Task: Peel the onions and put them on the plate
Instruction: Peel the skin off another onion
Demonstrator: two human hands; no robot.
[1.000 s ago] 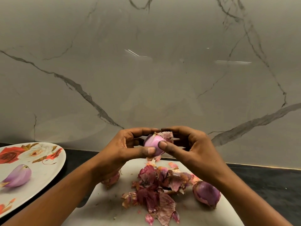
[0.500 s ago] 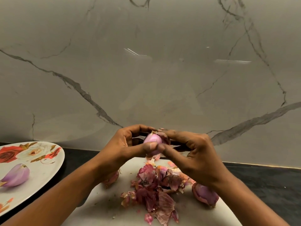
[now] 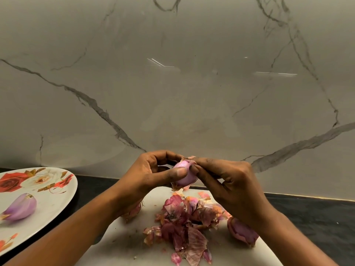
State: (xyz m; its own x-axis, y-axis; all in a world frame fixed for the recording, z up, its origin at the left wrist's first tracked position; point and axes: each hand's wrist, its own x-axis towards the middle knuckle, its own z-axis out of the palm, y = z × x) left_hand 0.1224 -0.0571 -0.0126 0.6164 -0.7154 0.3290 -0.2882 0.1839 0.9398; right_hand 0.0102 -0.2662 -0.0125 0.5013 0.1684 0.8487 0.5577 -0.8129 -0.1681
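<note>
On our left the plate [image 3: 50, 208] holds a peeled onion [image 3: 21, 209], while above the board [image 3: 120, 246] our left hand [image 3: 150, 175] curls round a second onion [image 3: 184, 174], thumb pressed on it, and our right hand [image 3: 232, 183] pinches its top skin over the peels [image 3: 184, 225].
</note>
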